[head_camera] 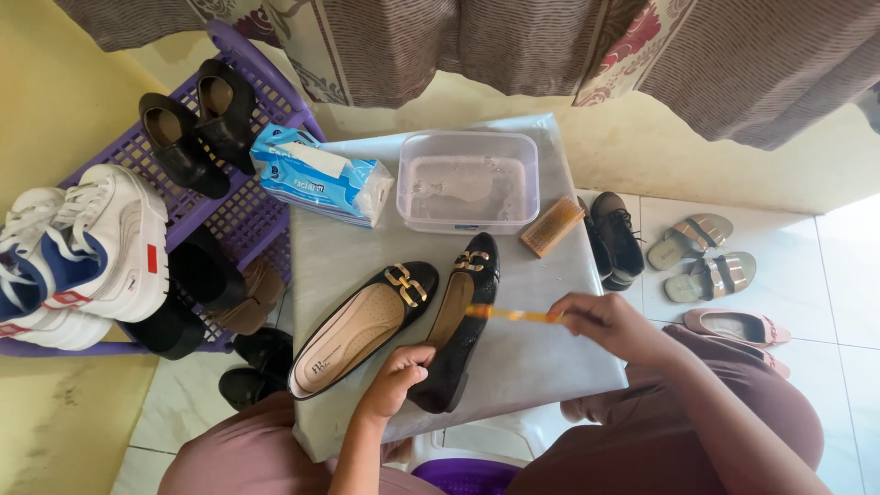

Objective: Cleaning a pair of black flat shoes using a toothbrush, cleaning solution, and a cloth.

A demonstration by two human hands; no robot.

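On table, left hand grip pinching black flat shoe, right hand grip pinching orange brush

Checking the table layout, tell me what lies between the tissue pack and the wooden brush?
The clear plastic tub of soapy water sits between the tissue pack and wooden brush, seen in the head view.

Left hand gripping black flat shoe, right hand holding orange toothbrush above it, small table

Mauve-pink clothing, bare forearms
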